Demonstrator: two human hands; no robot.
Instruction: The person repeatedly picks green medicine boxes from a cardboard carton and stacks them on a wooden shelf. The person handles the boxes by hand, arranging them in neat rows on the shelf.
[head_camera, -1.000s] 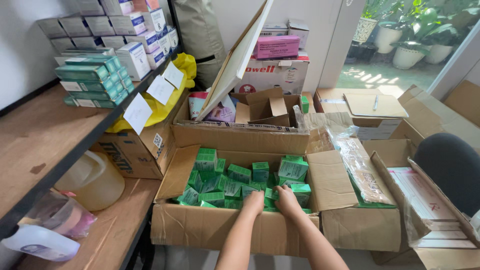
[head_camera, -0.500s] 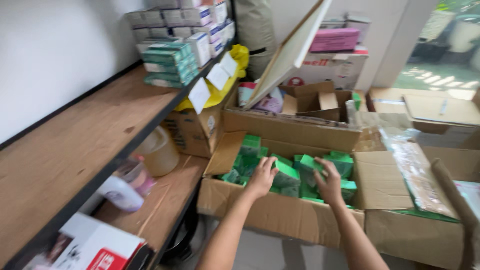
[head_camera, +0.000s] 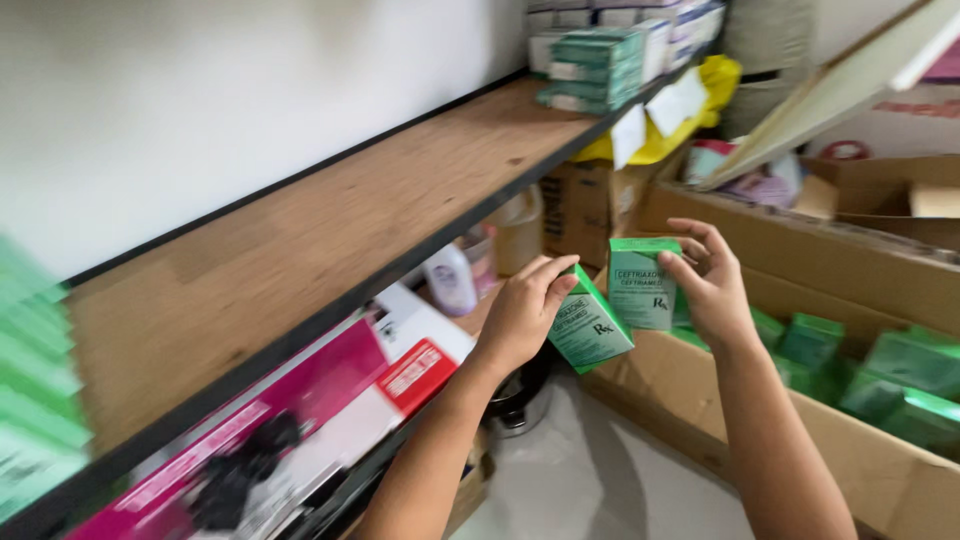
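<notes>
Each of the hands grips a small green box: the left hand (head_camera: 520, 315) holds a tilted box (head_camera: 588, 325), the right hand (head_camera: 712, 283) an upright box (head_camera: 640, 283), above the open carton (head_camera: 850, 440) beside the wooden shelf (head_camera: 330, 250).

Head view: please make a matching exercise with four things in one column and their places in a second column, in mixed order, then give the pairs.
Things:
1. small green box
2. yellow bag
3. white bottle
4. pink and white carton

Places:
A. on the lower shelf, near the bottom of the picture
B. in the left hand
C. at the far end of the wooden shelf
D. on the lower shelf, further back, left of the left hand

Pairs: 1-B, 2-C, 3-D, 4-A
</notes>
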